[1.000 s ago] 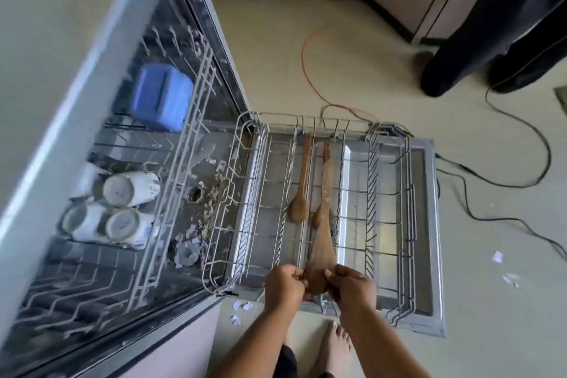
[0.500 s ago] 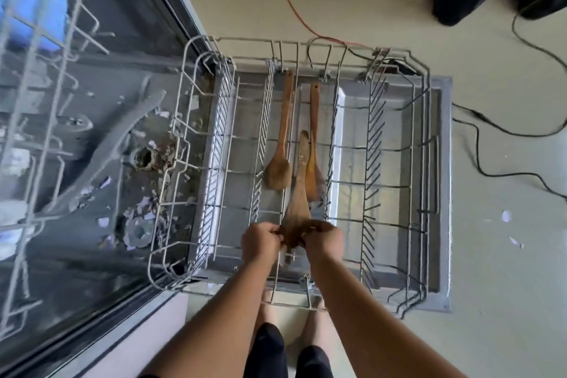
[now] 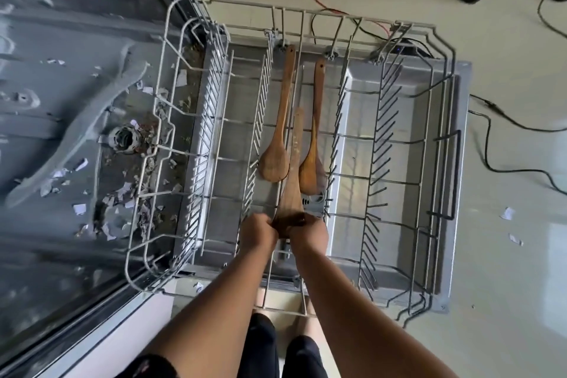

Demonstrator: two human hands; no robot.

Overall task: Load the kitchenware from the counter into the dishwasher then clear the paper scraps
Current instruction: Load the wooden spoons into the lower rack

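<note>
— Where was the spatula?

— You held the wooden spatula (image 3: 293,181) over the pulled-out rack (image 3: 456,175), blade end toward you. Its handle pointed away, between the left wooden spoon (image 3: 277,159) and the right wooden spoon (image 3: 310,172). Both spoons lay flat on the wires, bowls toward you. Whether the spatula touched the wires, I couldn't tell.

— And the hands?

— Both grasped it. Your left hand (image 3: 259,232) curled round the blade's left edge and your right hand (image 3: 310,232) round its right edge. They were close together at the near middle of the rack.

— Any writing?

— A small panel (image 3: 313,201) on the open door (image 3: 399,120), just beside the right spoon's bowl, carried marks too small to read.

— The paper?

— Torn paper scraps (image 3: 79,209) lay scattered over the tub floor (image 3: 46,255) around the spray arm (image 3: 82,132), to your left. A few more lay on the kitchen floor (image 3: 506,285) right of the door, near a black cable (image 3: 521,126).
</note>
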